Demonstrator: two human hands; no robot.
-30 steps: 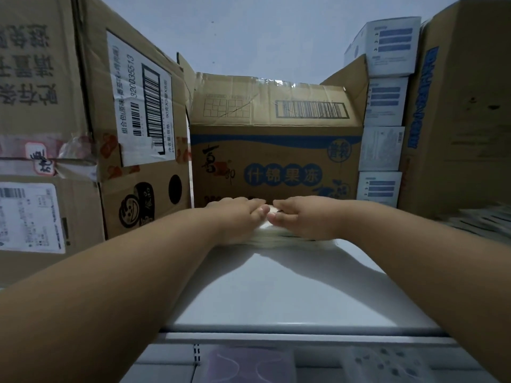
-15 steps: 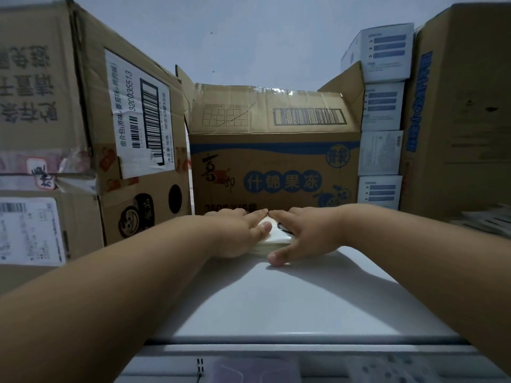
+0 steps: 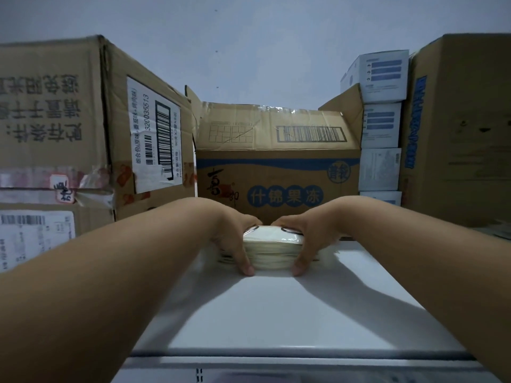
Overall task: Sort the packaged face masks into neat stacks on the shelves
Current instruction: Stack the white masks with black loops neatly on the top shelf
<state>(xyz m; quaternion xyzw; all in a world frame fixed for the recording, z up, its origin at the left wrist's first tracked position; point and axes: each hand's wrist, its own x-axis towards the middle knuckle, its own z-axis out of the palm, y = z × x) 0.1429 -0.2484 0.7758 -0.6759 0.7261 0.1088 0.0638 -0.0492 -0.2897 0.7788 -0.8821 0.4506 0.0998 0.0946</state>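
A stack of packaged face masks (image 3: 272, 251) in pale wrappers sits on the white shelf (image 3: 276, 313), in front of a cardboard box. My left hand (image 3: 235, 239) grips its left side, thumb down along the front edge and fingers curled over the back. My right hand (image 3: 309, 239) grips the right side the same way, thumb at the front corner. The stack rests on the shelf between both hands. A few wrappers stick out at the bottom left and right behind my thumbs.
A brown box with blue print (image 3: 276, 167) stands right behind the stack. Large cardboard boxes (image 3: 83, 134) wall the left side. Small white and blue boxes (image 3: 380, 134) and another big carton (image 3: 464, 134) stand on the right. The shelf's front lip (image 3: 276, 355) is near me.
Both hands moved from lying flat on top of the stack to clasping its left and right sides, thumbs at the front. The stack now shows between them.
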